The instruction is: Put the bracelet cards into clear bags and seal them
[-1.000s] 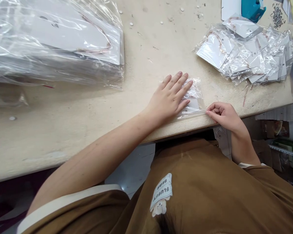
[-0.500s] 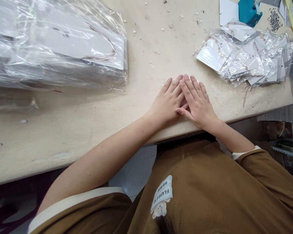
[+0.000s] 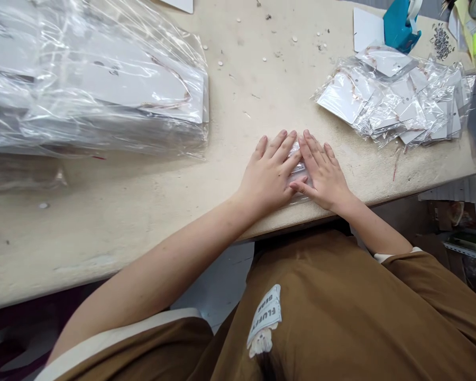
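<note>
My left hand (image 3: pixel 270 170) lies palm down near the table's front edge, its fingers spread over a clear plastic bag (image 3: pixel 299 168). Beside it, my right hand (image 3: pixel 322 173) rests flat on the same bag, fingers stretched out. The thumbs and index fingers come close together and frame a small gap where shiny plastic shows. Most of the bag is hidden under both palms, so its contents cannot be made out.
A large plastic-wrapped stack of white cards (image 3: pixel 135 84) lies at the left. At the right is a pile of small bagged cards (image 3: pixel 400 100). Behind it stand a teal tape dispenser (image 3: pixel 400 26) and small metal bits (image 3: pixel 442 42). The table's front edge (image 3: pixel 262 230) runs close below my hands.
My hands have moved slightly apart, the left one shifting a little to the left, so more of the plastic bag shows between them. The view has tilted slightly.
</note>
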`<action>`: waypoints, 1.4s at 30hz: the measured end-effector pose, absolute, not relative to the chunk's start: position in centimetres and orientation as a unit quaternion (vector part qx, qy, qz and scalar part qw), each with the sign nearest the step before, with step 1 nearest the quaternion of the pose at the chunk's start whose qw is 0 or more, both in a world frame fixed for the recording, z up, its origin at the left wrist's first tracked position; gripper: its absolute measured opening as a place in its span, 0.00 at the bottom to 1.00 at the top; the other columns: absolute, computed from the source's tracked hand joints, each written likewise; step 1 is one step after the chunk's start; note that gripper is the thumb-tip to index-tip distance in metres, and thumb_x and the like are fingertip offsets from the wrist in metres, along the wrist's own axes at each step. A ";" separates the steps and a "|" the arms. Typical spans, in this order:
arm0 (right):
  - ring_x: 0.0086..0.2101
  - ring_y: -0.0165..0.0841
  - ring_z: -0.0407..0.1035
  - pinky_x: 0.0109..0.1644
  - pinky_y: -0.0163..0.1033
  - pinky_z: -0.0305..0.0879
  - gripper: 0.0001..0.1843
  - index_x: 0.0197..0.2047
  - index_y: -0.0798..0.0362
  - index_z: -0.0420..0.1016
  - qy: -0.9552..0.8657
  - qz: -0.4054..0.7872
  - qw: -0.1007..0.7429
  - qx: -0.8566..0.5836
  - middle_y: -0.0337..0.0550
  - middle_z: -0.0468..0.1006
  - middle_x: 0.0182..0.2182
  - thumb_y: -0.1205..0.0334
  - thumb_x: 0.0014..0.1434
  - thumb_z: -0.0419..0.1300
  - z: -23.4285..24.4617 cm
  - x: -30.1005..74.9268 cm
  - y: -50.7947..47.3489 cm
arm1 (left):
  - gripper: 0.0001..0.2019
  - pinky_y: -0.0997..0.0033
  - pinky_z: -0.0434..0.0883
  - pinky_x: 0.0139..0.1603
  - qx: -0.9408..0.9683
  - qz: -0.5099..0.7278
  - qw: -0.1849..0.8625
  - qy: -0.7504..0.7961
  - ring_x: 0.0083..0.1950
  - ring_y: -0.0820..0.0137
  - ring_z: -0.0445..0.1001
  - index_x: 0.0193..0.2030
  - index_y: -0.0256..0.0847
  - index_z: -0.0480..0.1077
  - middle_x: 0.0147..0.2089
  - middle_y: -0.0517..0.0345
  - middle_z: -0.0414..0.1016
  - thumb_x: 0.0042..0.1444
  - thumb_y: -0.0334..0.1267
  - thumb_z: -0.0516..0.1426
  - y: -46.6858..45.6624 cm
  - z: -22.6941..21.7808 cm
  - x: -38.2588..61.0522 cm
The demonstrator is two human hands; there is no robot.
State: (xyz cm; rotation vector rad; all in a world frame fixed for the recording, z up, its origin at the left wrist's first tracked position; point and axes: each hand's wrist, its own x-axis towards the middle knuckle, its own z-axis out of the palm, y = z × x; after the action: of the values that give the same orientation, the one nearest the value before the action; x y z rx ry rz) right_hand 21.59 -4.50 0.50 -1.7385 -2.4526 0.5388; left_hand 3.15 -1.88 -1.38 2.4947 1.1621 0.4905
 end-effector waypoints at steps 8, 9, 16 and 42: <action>0.76 0.44 0.35 0.79 0.59 0.32 0.53 0.79 0.52 0.33 -0.801 0.197 0.071 -0.561 0.51 0.38 0.77 0.25 0.64 0.39 0.0 22.0 -4.4 | 0.34 0.32 0.45 0.76 0.835 0.189 0.121 0.502 0.79 0.44 0.47 0.75 0.50 0.55 0.79 0.47 0.48 0.67 0.60 0.51 -3.2 -0.4 -2.7; 0.76 0.43 0.35 0.79 0.59 0.31 0.53 0.79 0.51 0.33 -0.800 0.205 0.081 -0.558 0.51 0.39 0.78 0.25 0.64 0.38 -0.1 22.1 -4.4 | 0.35 0.33 0.49 0.76 0.834 0.204 0.104 0.501 0.79 0.44 0.49 0.75 0.48 0.54 0.78 0.44 0.49 0.66 0.59 0.53 -3.7 -0.3 -3.0; 0.76 0.35 0.34 0.77 0.58 0.44 0.40 0.76 0.41 0.47 -0.738 0.285 0.305 -0.531 0.39 0.42 0.77 0.32 0.69 0.32 0.1 24.1 -4.6 | 0.10 0.57 0.76 0.58 0.928 0.262 -0.009 0.266 0.60 0.58 0.79 0.54 0.46 0.74 0.58 0.52 0.80 0.66 0.38 0.60 -7.1 -0.3 -0.8; 0.34 0.36 0.80 0.33 0.40 0.80 0.24 0.51 0.50 0.80 -0.596 0.215 0.508 -0.583 0.45 0.86 0.38 0.41 0.61 0.65 6.4 33.5 -1.6 | 0.09 0.72 0.69 0.30 0.779 0.528 -0.185 0.283 0.25 0.69 0.74 0.38 0.33 0.75 0.23 0.56 0.76 0.53 0.21 0.67 -5.1 2.7 -0.7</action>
State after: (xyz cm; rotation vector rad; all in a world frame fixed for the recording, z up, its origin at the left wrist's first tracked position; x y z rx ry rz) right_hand 33.50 -1.59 6.36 -1.4059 -1.4360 0.5171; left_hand -0.71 -5.09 2.70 2.7850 1.0137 1.8891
